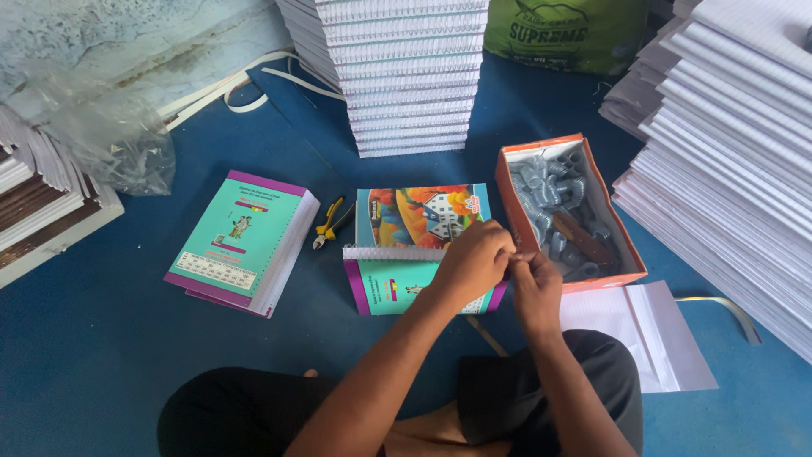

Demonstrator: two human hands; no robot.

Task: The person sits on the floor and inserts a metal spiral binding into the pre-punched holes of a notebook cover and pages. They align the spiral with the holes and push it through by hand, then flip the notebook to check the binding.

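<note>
head cam | single view, worn above the seated person | aimed steeply down toward 12 o'clock | close range; blue floor (101, 355) framed

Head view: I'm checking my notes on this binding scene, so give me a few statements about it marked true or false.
1. Both hands, left hand and right hand, meet at the right end of the notebook's spiral wire. True.
2. The pliers are in the right hand. False: they lie on the blue floor, left of the open notebook.
3. The orange box holds coiled wire. True.
4. The orange box sits left of the notebook. False: it is to its right.
</note>
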